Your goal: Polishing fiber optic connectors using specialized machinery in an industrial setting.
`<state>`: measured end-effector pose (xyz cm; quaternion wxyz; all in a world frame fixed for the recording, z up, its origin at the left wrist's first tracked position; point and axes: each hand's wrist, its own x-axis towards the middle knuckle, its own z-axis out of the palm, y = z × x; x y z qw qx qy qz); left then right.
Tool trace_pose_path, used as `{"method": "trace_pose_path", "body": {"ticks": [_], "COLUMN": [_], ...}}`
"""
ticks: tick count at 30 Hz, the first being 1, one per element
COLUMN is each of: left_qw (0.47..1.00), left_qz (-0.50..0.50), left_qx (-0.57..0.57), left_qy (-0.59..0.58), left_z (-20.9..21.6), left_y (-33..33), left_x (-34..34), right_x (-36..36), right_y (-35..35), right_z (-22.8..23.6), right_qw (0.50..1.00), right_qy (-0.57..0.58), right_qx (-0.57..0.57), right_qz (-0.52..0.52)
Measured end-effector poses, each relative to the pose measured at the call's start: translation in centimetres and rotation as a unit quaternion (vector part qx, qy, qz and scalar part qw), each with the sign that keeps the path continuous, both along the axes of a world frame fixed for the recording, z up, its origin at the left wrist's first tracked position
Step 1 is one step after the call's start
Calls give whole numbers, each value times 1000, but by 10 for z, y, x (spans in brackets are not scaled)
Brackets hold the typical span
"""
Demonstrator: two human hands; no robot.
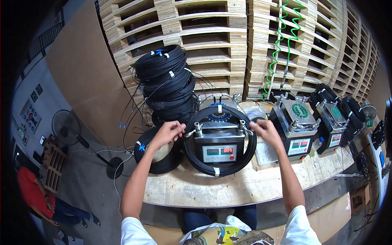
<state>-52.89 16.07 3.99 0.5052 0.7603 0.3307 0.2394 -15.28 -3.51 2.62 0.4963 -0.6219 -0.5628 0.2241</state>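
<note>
Component: ring-shaped coil of thin black cable (197,164), bound by short white ties at the top (219,109) and the bottom (217,171). Location: above the pale wooden desk (196,190), in front of the person. A black box-shaped machine with a silver metal top and a lit front panel (219,153) shows through the coil's opening. Whether the lower arc bears on the desk or the machine cannot be told.

Grip state: the left grip (170,132) is narrow, thumb and fingers drawn together on the coil's left rim. The right grip (264,130) is likewise narrow on the right rim, opposite the left.

Handling: judged by its many turns, the coil is moderate in weight, springy rather than rigid, and likely to sag or go oval if lifted at one point. The jacket looks smooth, so single turns may slide against each other. Glass or fine wire inside, if present, tolerates no sharp bend.

Hold points: grasp the full bundle on both sides, midway between the ties, with even pressure. Do not lift by a tie or a single strand. Keep the rim clear of the metal posts (198,130) on the machine, where a turn may snag.
</note>
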Motion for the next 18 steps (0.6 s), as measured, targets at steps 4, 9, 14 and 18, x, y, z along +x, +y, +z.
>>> {"method": "trace_pose_path", "body": {"ticks": [4,9,14,18], "left_qw": [996,977,959,949], "left_qz": [52,124,141,68], "left_qx": [-58,-153,-187,-215], "left_qy": [-51,-76,-159,-222], "left_z": [6,-10,-52,-63], "left_y": [55,113,157,162], "left_x": [22,103,126,130], "right_x": [45,91,79,88], "right_y": [66,159,209,210], "right_z": [9,-8,-23,-30], "right_qw": [999,998,993,980], "right_qy": [3,56,107,190], "right_qx": [31,-1,-47,-56], "right_qz": [-21,-19,26,13]}}
